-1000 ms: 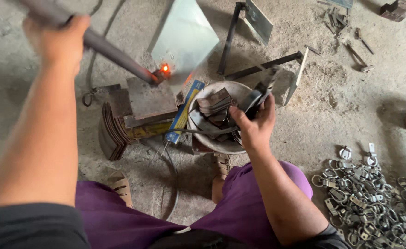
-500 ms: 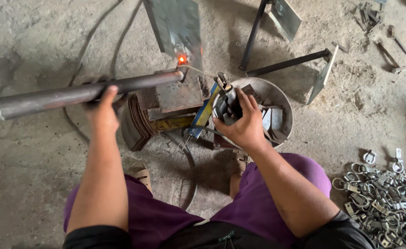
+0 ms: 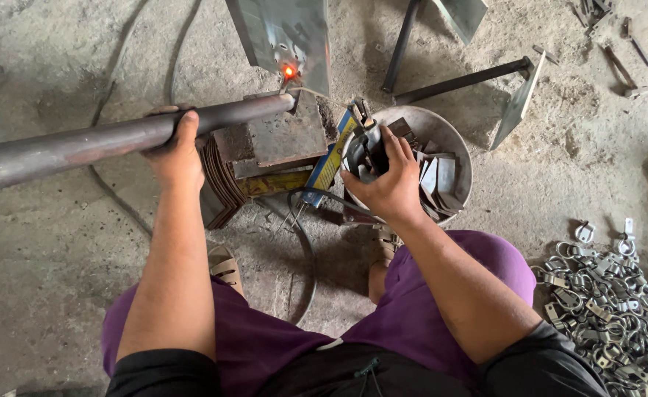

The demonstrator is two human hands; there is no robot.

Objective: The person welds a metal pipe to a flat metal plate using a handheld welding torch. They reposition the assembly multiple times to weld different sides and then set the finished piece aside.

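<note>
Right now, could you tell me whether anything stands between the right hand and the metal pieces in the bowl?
Nothing visible does. The right hand is already over the bowl, fingers closed on a bundle of dark metal pieces. The left hand grips the long pipe beside it.

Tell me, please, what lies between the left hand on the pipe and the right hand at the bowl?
In the head view, between the left hand and the right hand sits a rusty metal block on stacked plates, with a blue-and-yellow packet leaning beside it.
</note>
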